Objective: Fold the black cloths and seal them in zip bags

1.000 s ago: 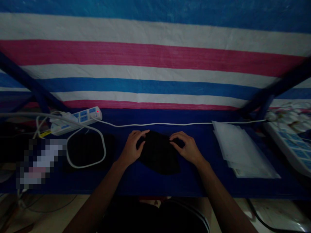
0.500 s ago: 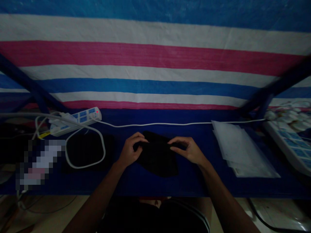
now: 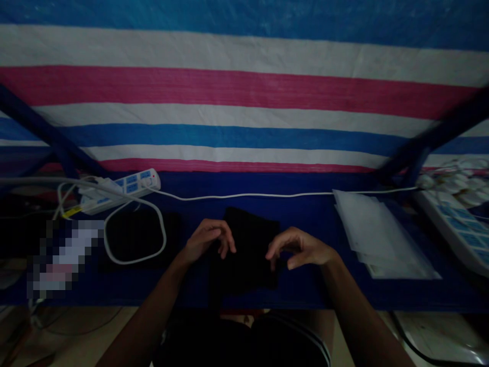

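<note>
A black cloth (image 3: 248, 255) lies on the dark blue table (image 3: 305, 204), directly in front of me. My left hand (image 3: 212, 238) is over the cloth's left side, its fingers apart and curved downward, holding nothing. At the right edge of the cloth, my right hand (image 3: 300, 247) hovers with thumb and fingers apart, also holding nothing. Whether any fingertip touches the dark fabric is hard to tell in the dim light.
A white power strip (image 3: 132, 186) and a looped cable (image 3: 164, 229) are at the left, near another black item (image 3: 133, 237). Clear plastic bags (image 3: 382, 237) lie at the right, beside a second power strip (image 3: 458, 229). A thin white cord crosses the back.
Both hands have let go of the cloth's upper part and opened. The cloth now lies flatter and reaches closer to the table's front edge.
</note>
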Tool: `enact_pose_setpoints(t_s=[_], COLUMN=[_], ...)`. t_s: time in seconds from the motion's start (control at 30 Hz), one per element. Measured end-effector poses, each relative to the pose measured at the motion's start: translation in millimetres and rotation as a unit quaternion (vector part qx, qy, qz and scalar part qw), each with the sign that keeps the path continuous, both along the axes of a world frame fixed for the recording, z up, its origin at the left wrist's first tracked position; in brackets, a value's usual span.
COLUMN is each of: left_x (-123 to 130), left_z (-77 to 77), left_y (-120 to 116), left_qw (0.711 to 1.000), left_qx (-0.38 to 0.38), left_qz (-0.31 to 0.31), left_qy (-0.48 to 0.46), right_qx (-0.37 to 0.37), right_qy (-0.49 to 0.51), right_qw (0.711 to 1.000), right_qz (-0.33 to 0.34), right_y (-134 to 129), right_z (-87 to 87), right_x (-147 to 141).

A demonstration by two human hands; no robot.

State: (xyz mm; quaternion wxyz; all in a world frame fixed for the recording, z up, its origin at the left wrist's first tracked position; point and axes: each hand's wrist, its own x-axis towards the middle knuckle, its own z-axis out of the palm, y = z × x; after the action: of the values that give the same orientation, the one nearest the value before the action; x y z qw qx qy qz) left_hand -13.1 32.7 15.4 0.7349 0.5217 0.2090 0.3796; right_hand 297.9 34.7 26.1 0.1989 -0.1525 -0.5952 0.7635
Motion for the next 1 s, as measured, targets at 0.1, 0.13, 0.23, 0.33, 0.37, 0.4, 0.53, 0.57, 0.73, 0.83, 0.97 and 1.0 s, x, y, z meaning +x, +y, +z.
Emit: enact_pose_setpoints(t_s=[0.1,0.13,0.23,0.33,0.37,0.4,0.53,0.57,0.73,0.83,0.97,1.0], left_x=[0,0,0,2,4,6,12,13,11,11,12,12], left_z=[-1.8,-2.7,-5.3,-7.5,-8.7,-10.1,-16.4,-17.3,-11.5,-5.8,-9.0,-11.3], left_y=[2,2,4,3,3,2,1,1,2,1,1,2], left_qw=[0.998,0.994,0.976,0.951,0.941,0.93,0.879,0.871,0.846,0.833,0.815,0.812], left_qx=[0.021,0.039,0.124,0.214,0.239,0.264,0.333,0.343,0.385,0.403,0.423,0.426], left_qz=[0.065,0.098,0.168,0.159,0.15,0.145,0.152,0.152,0.097,0.073,0.071,0.078], left_qy=[0.004,0.011,0.065,0.154,0.184,0.212,0.304,0.317,0.355,0.373,0.39,0.391], right_qx=[-0.037,-0.047,-0.057,-0.035,-0.018,0.006,0.19,0.251,0.443,0.46,0.471,0.473], right_qy=[0.024,0.034,0.069,0.077,0.065,0.043,-0.122,-0.169,-0.308,-0.345,-0.353,-0.353], right_qw=[0.998,0.997,0.996,0.983,0.972,0.956,0.877,0.853,0.772,0.751,0.743,0.743], right_qz=[0.053,0.06,0.006,-0.16,-0.226,-0.289,-0.423,-0.425,-0.337,-0.325,-0.319,-0.315], right_y=[-2,-2,-3,-1,1,2,10,11,13,13,14,14], right_z=[-1.0,-1.5,-2.3,-1.9,-1.9,-2.4,-10.3,-13.6,-27.5,-28.9,-27.2,-27.1], right_x=[-1,-1,-1,-2,-3,-4,-9,-10,-14,-14,-12,-12])
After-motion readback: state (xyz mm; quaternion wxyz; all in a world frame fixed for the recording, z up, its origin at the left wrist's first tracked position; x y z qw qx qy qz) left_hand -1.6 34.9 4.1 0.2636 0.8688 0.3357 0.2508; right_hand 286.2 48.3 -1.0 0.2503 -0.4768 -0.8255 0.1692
